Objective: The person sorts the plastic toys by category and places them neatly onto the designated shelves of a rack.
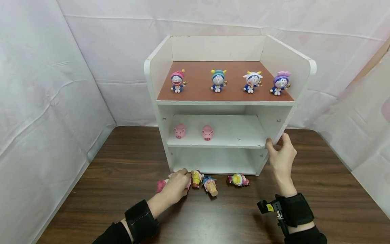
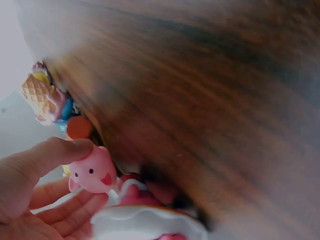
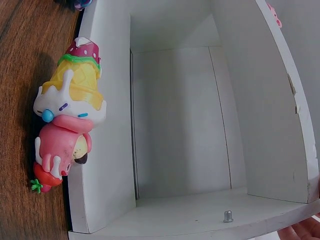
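Note:
My left hand [image 1: 177,185] is low at the shelf unit's front left corner. In the left wrist view, its thumb and fingers pinch a small pink pig figurine [image 2: 94,171]. Close to that hand lie a yellow figurine [image 1: 196,178] and a blue-topped figurine with a waffle cone [image 1: 210,186]. A pink figurine [image 1: 160,185] shows partly from behind the hand. My right hand [image 1: 282,156] grips the right side panel of the white shelf unit [image 1: 213,103], thumb in front; in the right wrist view only its fingertips [image 3: 302,231] appear.
Two pink pigs, a left one [image 1: 179,130] and a right one [image 1: 207,133], stand on the middle shelf. Several blue cat figurines [image 1: 218,81] line the brown top shelf. An ice-cream figurine [image 1: 238,180] lies on the wooden table [image 1: 122,176] by the unit's base. White cloth [image 1: 39,101] hangs around.

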A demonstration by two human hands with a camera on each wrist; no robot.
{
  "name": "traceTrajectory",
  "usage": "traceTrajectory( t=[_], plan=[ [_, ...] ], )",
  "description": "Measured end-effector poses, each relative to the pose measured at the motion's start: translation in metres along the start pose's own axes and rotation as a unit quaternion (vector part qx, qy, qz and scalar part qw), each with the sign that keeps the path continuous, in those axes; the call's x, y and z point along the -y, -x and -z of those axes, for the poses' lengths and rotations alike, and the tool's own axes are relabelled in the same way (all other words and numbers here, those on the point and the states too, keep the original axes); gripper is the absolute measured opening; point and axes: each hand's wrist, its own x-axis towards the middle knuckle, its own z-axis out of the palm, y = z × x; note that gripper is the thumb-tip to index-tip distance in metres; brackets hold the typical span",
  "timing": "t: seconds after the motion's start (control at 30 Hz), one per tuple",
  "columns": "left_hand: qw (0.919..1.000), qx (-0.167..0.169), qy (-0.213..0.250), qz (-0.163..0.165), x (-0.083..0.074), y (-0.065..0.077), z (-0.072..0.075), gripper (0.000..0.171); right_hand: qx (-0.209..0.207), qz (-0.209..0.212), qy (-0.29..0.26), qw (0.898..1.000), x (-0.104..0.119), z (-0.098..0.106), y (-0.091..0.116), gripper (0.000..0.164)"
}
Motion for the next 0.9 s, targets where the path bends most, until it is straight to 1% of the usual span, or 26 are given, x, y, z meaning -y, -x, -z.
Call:
traceTrajectory(
  t=[0.1, 0.17, 0.3, 0.4, 0.47, 0.6, 0.7, 0.83, 0.9],
  plan=[
    [0.9983, 0.011, -0.051, -0.025, -0.006, 0.000, 0.002, 0.023, -0.001, 0.000, 0.003, 1.000, 0.000, 0.000, 0.000, 0.026],
    [0.9953, 0.024, -0.086, -0.038, -0.011, 0.001, 0.002, 0.021, -0.002, -0.002, 0.007, 1.000, 0.000, 0.000, 0.000, 0.025],
    [0.9844, 0.046, -0.162, -0.050, -0.020, 0.003, 0.001, 0.019, -0.003, -0.003, 0.010, 1.000, 0.000, 0.000, 0.000, 0.025],
    [0.9771, 0.042, -0.202, -0.053, -0.025, 0.004, 0.000, 0.018, -0.003, -0.003, 0.009, 1.000, 0.000, 0.000, 0.000, 0.025],
    [0.9748, 0.031, -0.214, -0.054, -0.027, 0.004, -0.002, 0.018, -0.003, -0.002, 0.008, 1.000, 0.000, 0.000, 0.001, 0.025],
    [0.9746, 0.014, -0.216, -0.059, -0.027, 0.005, -0.005, 0.021, -0.002, -0.001, 0.002, 1.000, 0.000, 0.000, 0.001, 0.025],
    [0.9797, 0.015, -0.191, -0.058, -0.025, 0.005, -0.007, 0.023, -0.001, -0.001, -0.003, 1.000, -0.001, 0.000, 0.001, 0.025],
    [0.9933, 0.017, -0.108, -0.038, -0.021, 0.007, -0.002, 0.026, -0.001, -0.003, -0.003, 1.000, -0.001, 0.000, 0.000, 0.025],
    [0.9973, 0.010, -0.067, -0.027, -0.017, 0.007, 0.001, 0.028, 0.000, -0.005, -0.003, 1.000, 0.000, 0.000, 0.000, 0.025]
  ],
)
